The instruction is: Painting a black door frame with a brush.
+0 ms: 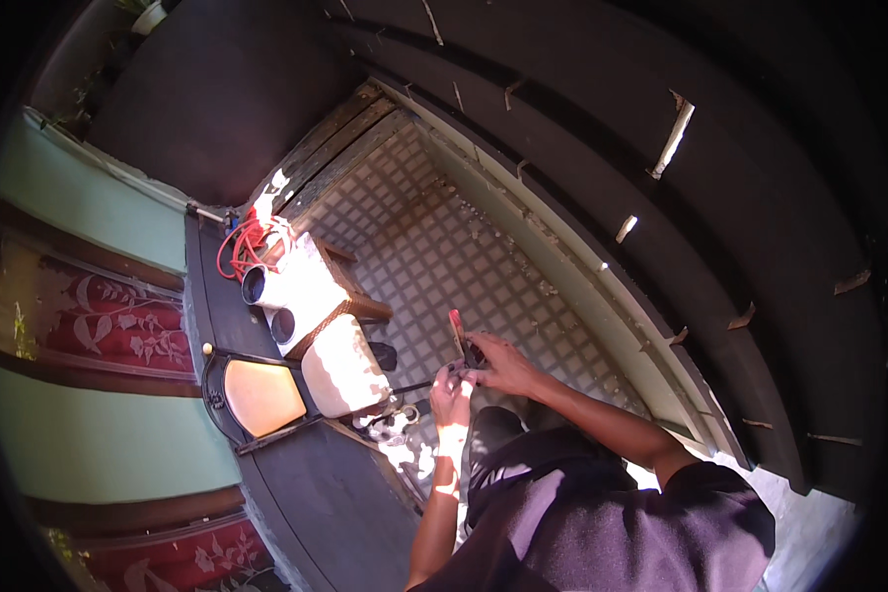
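Near the middle of the head view my two hands meet in front of my body. My right hand (503, 367) is closed around a slim tool with a red end (456, 324), which points up and away from me. Its exact kind is too small to tell. My left hand (450, 403) is just below and to the left, its fingers pinched together close to the right hand's fingertips. A dark thin rod or cord (414, 387) runs leftward from beside it. Whatever lies between the fingertips is hidden.
At the left stands a dark-framed chair with a tan backrest (262, 397) and a pale seat (341, 367). Beyond it a sunlit low table (311, 286) bears a coiled red cable (250, 247) and two round containers (257, 286). Dark slatted panels (562, 128) line the right.
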Motion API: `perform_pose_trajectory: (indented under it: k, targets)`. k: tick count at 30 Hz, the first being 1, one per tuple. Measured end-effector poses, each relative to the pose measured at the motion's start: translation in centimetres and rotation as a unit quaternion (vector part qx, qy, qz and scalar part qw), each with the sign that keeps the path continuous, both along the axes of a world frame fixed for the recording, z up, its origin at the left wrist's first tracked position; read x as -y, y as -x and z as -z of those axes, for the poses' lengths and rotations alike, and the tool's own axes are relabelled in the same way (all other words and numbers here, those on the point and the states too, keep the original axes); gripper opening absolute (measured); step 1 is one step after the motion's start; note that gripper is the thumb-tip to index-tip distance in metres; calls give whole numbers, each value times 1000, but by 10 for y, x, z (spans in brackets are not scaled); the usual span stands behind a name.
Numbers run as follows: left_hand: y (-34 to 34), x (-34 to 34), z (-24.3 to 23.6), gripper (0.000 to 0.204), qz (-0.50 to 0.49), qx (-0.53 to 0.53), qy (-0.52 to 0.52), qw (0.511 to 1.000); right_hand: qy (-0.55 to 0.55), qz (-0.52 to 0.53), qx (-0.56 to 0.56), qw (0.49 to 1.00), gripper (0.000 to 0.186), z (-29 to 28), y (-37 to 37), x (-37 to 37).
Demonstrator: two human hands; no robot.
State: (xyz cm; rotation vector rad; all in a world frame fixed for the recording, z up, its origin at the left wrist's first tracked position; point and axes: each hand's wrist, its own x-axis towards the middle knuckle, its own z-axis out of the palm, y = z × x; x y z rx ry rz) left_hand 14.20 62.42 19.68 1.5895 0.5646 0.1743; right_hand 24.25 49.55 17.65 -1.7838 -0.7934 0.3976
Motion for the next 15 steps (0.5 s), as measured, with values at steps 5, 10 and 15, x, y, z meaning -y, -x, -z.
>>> perform_pose_trajectory:
  k: [5, 10, 15]
  targets:
    - [-62, -16, 2, 44, 134, -12, 21, 991, -36, 137, -189, 972, 63, 27, -49, -4]
    - [-126, -31, 30, 56, 366, 27, -165, 916, -86, 307, -242, 916, 61, 54, -70, 11]
    - [-197, -32, 34, 71, 567, 103, -241, 781, -190, 502, -250, 806, 59, 96, -62, 47]
